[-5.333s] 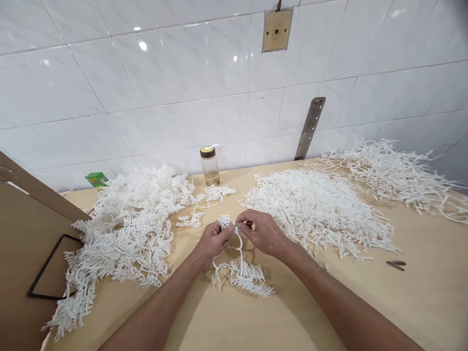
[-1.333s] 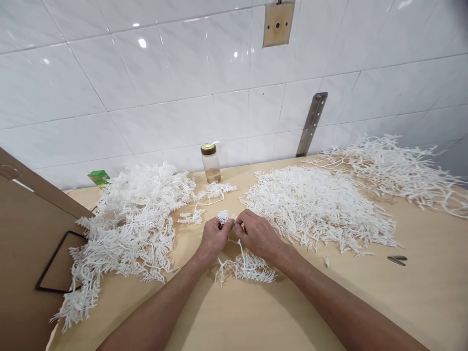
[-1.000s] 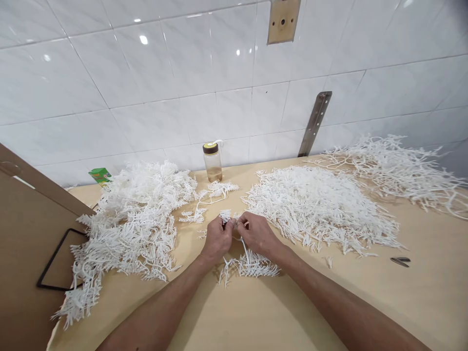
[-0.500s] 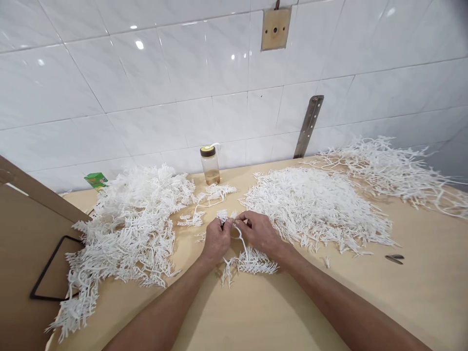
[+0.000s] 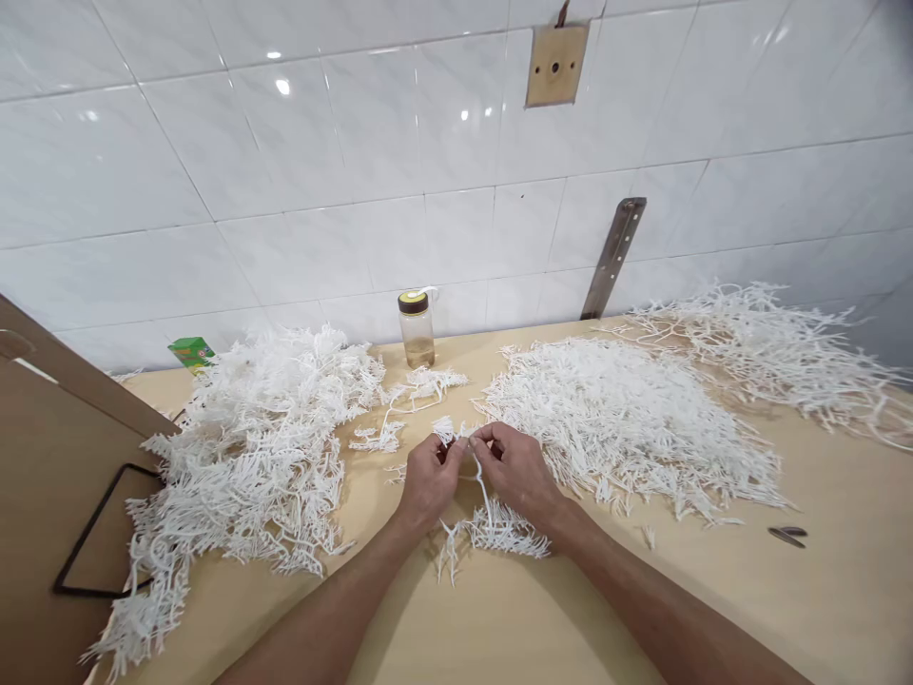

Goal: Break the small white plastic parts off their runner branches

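Note:
My left hand (image 5: 430, 480) pinches a white branching plastic strand, and a small white tuft (image 5: 443, 428) sticks up past its fingers. Close beside it on the right, my right hand (image 5: 519, 468) pinches the same strand near the left fingertips. From between the hands the strand hangs down to a white feathery sprig (image 5: 506, 533) over the table, below the hands. The exact spot under the fingertips is hidden. Just behind the hands lies another loose white sprig (image 5: 428, 381).
White sprigs form a large pile (image 5: 263, 447) at left, another (image 5: 628, 419) at right and a third (image 5: 777, 352) at the back right. A bottle (image 5: 417, 331), a green box (image 5: 191, 354), a metal bracket (image 5: 613, 259) and small snips (image 5: 788, 535) are around the wooden table (image 5: 456, 637).
The view has shifted slightly, so most things appear a little lower and further right. Both hands keep their pinch on the strand, with the fingertips slightly changed in position.

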The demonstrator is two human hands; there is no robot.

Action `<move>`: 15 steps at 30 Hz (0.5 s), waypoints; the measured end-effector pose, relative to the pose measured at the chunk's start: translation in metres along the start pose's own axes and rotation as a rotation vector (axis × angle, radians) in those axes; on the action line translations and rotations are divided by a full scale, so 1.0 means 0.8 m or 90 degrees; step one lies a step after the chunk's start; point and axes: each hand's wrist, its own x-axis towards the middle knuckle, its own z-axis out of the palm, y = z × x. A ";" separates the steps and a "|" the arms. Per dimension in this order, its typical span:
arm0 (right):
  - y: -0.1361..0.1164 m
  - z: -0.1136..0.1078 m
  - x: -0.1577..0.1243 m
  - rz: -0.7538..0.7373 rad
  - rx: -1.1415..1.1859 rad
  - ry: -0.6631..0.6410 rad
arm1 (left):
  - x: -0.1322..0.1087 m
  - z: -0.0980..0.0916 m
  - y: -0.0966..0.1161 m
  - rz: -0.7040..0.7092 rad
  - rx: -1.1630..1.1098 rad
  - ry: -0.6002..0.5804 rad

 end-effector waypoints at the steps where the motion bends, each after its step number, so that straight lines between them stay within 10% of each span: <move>1: 0.000 0.002 -0.001 0.011 0.008 0.000 | 0.000 0.000 -0.002 0.000 -0.002 -0.004; 15: 0.010 0.011 -0.002 -0.068 -0.002 0.071 | -0.001 -0.003 0.003 0.023 0.012 -0.026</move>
